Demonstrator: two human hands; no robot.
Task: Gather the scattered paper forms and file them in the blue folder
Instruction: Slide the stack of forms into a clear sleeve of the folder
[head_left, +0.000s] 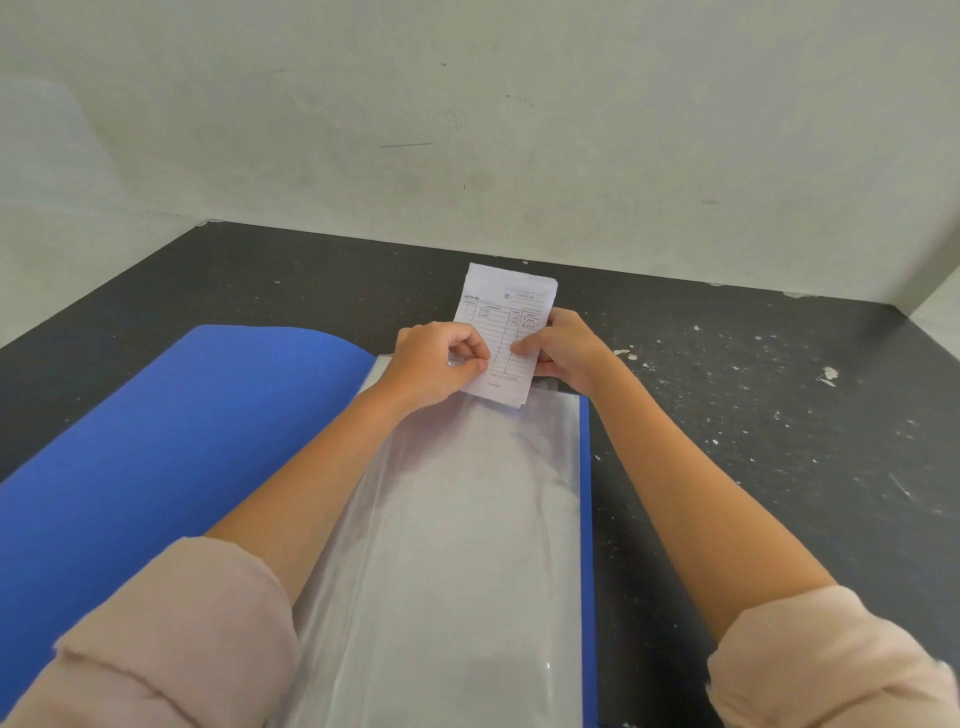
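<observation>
The blue folder (156, 441) lies open on the dark table, its cover flipped to the left and a clear plastic sleeve (467, 545) facing up on the right half. A small stack of white paper forms (506, 312) with a printed table is held at the sleeve's far end, its lower edge over the sleeve's top opening. My left hand (434, 361) pinches the stack's left edge between thumb and fingers. My right hand (563, 345) grips the right edge, thumb on top and fingers behind the paper.
The dark table (779, 415) is speckled with white paint chips on the right. A pale wall (467, 130) stands close behind the table's far edge. A light-coloured corner edge (935, 275) rises at the far right.
</observation>
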